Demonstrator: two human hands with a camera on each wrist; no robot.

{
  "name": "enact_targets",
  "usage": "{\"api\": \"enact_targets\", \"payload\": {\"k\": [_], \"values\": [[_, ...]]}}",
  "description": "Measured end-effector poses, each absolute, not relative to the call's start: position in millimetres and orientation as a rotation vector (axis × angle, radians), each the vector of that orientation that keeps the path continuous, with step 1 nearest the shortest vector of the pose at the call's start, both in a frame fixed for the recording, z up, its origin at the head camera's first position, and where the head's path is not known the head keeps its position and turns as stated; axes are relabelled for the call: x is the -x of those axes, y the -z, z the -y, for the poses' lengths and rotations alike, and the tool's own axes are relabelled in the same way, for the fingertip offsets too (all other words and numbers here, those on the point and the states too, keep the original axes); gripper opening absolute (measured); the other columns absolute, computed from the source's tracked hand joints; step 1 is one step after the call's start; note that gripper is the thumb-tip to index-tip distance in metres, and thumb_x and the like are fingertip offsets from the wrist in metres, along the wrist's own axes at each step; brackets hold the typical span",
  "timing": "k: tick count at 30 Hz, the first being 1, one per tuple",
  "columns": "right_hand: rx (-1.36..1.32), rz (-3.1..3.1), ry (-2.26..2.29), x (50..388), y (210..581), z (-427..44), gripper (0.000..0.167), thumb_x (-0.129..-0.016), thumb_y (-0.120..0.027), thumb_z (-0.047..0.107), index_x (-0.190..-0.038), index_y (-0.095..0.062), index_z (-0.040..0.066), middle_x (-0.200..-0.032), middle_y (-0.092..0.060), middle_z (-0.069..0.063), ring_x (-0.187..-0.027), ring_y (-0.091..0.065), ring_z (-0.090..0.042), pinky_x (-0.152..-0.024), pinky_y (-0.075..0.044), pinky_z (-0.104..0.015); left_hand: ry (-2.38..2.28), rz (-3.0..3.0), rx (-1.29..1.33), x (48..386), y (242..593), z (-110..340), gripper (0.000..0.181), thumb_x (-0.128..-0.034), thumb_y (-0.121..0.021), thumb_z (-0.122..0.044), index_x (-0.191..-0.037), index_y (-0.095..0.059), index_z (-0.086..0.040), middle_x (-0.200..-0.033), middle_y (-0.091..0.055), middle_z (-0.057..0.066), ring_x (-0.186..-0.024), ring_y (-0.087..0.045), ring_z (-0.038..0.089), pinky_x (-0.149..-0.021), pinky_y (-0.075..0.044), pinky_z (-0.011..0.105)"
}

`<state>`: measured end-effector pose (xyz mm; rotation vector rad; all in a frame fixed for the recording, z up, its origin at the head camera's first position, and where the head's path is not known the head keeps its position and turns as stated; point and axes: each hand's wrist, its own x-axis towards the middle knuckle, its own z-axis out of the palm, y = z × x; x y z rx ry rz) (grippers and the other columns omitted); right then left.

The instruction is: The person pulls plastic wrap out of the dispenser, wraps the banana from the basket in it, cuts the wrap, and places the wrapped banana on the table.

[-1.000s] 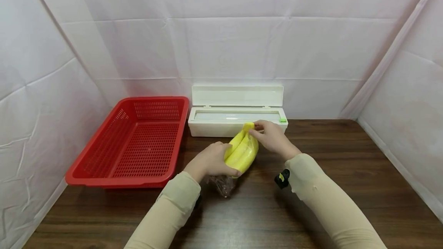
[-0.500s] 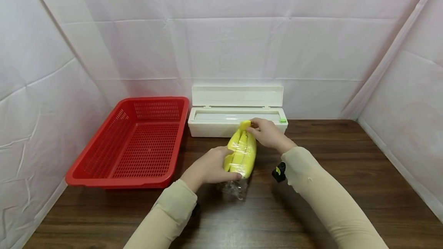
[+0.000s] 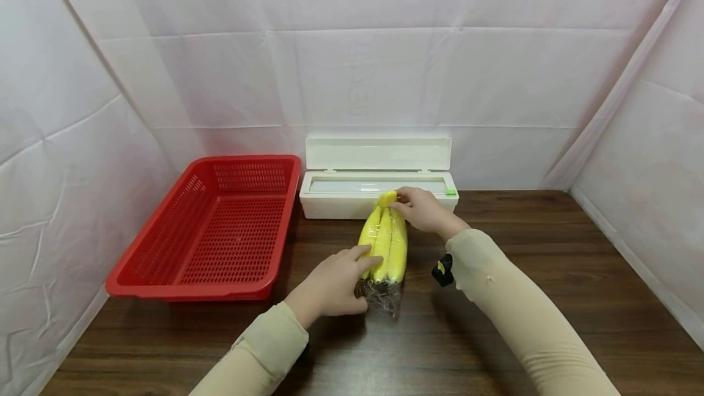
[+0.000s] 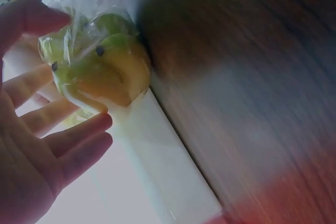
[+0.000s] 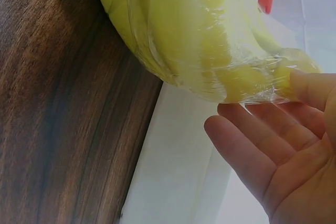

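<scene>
A bunch of yellow bananas point(image 3: 387, 243) wrapped in clear plastic film stands tilted, stem up, over the middle of the table. At its stem, my right hand point(image 3: 423, 208) pinches with thumb and fingers; the right wrist view shows the thumb on the stem end point(image 5: 294, 74) and the fingers underneath. My left hand point(image 3: 335, 280) is at the bunch's lower left with fingers spread, the fingertips at the side of the bananas. In the left wrist view the thumb stands apart from the dark banana tips point(image 4: 100, 51). Loose film point(image 3: 385, 298) bunches below those tips.
Behind the bananas stands a white cling film box point(image 3: 330, 205), its lid point(image 3: 379, 153) raised and a green slider point(image 3: 450, 192) at its right end. A red plastic basket point(image 3: 192, 291) sits to the left. White sheeting point(image 3: 352, 78) encloses the brown wooden table point(image 3: 539, 261).
The left hand has loosened from the bananas and drawn slightly down and left. The bunch has turned more upright, its stem shifting a little left with the right hand on it.
</scene>
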<state>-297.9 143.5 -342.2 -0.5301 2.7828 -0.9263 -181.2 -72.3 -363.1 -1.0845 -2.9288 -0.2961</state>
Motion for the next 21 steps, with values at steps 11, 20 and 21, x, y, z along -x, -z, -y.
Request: {"api": "enact_targets", "payload": {"k": [11,20,21], "values": [[0.510,-2.796,0.929,297,342,-141,0.046,-0.100,-0.046,0.028,-0.139,-0.043,0.003,-0.134,-0.052,-0.019,-0.122,-0.052,-0.035,-0.091,-0.050,-0.044,0.104,2.668,0.911,176,382,67,0.071,-0.0724,-0.078,-0.028,-0.133,-0.047,-0.007,-0.126,-0.052,0.016,-0.091,-0.063,0.028,-0.072,-0.054,0.038],[0.505,-2.807,0.918,298,344,-142,0.047,-0.100,-0.045,0.028,-0.139,-0.042,0.001,-0.133,-0.052,-0.021,-0.122,-0.052,-0.035,-0.091,-0.050,-0.044,0.603,2.800,0.411,165,387,57,0.075,-0.0752,-0.076,-0.024,-0.132,-0.041,0.009,-0.096,-0.063,0.020,-0.076,-0.065,0.029,-0.056,-0.052,0.037],[0.505,-2.807,0.919,298,344,-142,0.047,-0.100,-0.045,0.028,-0.139,-0.042,0.001,-0.133,-0.053,-0.021,-0.122,-0.052,-0.035,-0.091,-0.050,-0.044,0.647,2.825,0.371,165,387,56,0.076,-0.0756,-0.076,-0.024,-0.133,-0.040,0.010,-0.094,-0.064,0.021,-0.074,-0.065,0.030,-0.054,-0.051,0.037]]}}
